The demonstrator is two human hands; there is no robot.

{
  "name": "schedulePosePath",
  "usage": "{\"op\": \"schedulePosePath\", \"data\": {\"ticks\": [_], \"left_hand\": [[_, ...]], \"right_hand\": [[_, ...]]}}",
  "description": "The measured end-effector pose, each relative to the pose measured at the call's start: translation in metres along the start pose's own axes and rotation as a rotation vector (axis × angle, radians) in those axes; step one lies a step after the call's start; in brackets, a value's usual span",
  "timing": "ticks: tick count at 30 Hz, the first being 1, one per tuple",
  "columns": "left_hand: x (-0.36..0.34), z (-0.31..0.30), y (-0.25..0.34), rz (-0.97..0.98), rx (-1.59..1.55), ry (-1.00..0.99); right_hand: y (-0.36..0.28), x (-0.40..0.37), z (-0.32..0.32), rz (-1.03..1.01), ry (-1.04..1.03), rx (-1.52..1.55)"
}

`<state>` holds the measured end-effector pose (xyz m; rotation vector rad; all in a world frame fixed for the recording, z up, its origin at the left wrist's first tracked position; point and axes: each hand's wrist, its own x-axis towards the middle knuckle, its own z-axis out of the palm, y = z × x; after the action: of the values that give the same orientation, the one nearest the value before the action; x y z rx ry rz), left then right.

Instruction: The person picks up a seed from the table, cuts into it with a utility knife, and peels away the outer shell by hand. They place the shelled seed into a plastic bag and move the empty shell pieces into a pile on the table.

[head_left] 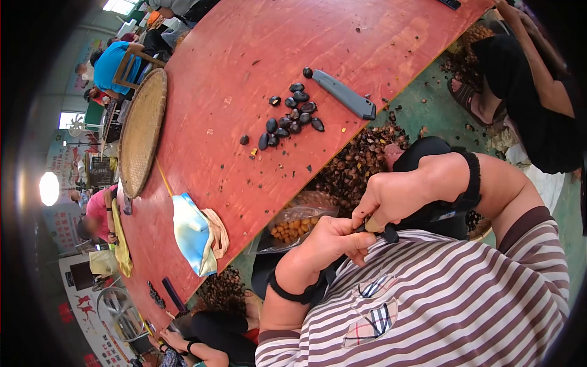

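Observation:
My left hand (333, 242) and my right hand (397, 192) meet close in front of my striped shirt. The fingers of my left hand are pinched on a small dark piece (361, 227), mostly covered. My right hand is closed against it, with tan coverings on its fingers. A black end (389, 233) shows just below the right fingers; I cannot make out what it belongs to. Beneath my hands lies a clear plastic bag (292, 230) of yellow-orange kernels. On the red table (226, 98) rest several glossy black nuts (295, 114) and a grey-handled tool (342, 95).
A round woven tray (143, 134) and a blue-and-white cloth (194, 234) lie toward the table's left side. Brown shells (361, 162) are heaped beside the table edge. People sit nearby, one in black (526, 104) at right, another's hands (177, 344) at lower left.

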<state>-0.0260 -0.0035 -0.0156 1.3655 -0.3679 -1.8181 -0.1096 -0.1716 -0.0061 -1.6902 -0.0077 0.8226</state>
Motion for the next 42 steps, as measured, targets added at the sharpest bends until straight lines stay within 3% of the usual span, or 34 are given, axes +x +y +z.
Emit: {"op": "schedulePosePath", "data": {"ticks": [2, 5, 8, 9, 11, 16, 19, 21, 24, 28, 42], "left_hand": [[0.000, 0.004, 0.004, -0.049, 0.058, 0.008], [0.005, 0.003, 0.007, 0.018, 0.042, 0.089], [0.008, -0.005, 0.002, 0.056, 0.043, 0.215], [0.006, -0.006, 0.004, 0.039, 0.067, 0.207], [0.007, -0.006, 0.001, -0.005, 0.116, 0.169], [0.019, -0.011, -0.008, 0.076, 0.238, 0.291], [0.015, -0.011, -0.006, 0.102, 0.323, 0.349], [0.013, -0.012, -0.008, 0.178, 0.335, 0.398], [0.007, -0.006, -0.010, 0.376, 0.007, 0.326], [-0.002, 0.000, -0.003, 0.354, -0.274, 0.270], [0.020, -0.008, -0.014, 0.613, 0.045, 0.532]], "right_hand": [[0.002, 0.005, 0.003, -0.040, 0.010, -0.099], [0.014, 0.015, 0.007, -0.393, 0.173, -0.154], [0.000, 0.010, -0.004, -0.020, 0.225, 0.033], [0.004, 0.011, 0.001, -0.195, 0.280, 0.018], [0.006, 0.012, 0.008, -0.201, 0.285, -0.109], [0.000, 0.018, 0.015, -0.105, 0.393, -0.328], [0.006, 0.021, 0.017, -0.149, 0.450, -0.433], [0.008, 0.021, 0.012, -0.206, 0.506, -0.286], [0.008, 0.015, 0.009, -0.259, 0.535, -0.095], [0.011, 0.011, 0.012, -0.316, 0.541, 0.080], [0.024, 0.015, 0.036, -0.481, 0.738, 0.135]]}}
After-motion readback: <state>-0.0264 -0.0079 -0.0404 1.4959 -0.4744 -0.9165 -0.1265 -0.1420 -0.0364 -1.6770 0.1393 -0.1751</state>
